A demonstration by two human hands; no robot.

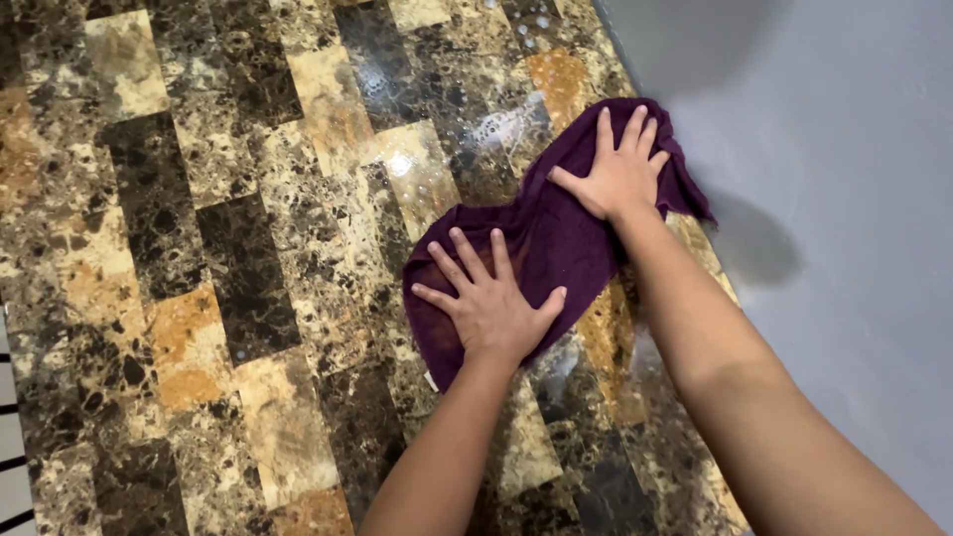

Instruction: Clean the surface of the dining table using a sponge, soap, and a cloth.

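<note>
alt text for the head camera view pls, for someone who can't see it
Two bare hands press flat on a dark purple cloth spread over a wet, brown and gold marble-patterned surface: left hand nearer, right hand farther, beside a plain grey wall.

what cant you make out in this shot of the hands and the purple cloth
Head view, the only one:
- Cloth under the left hand and right hand: covered by the flat palms.
- Marble-patterned surface beneath the cloth: hidden, so wet or dry there is unknown.
- Both forearms: cut off by the bottom edge.
- Striped thing at the left edge: mostly out of frame, unidentifiable.
- Foam patch: too glary to judge.
</note>
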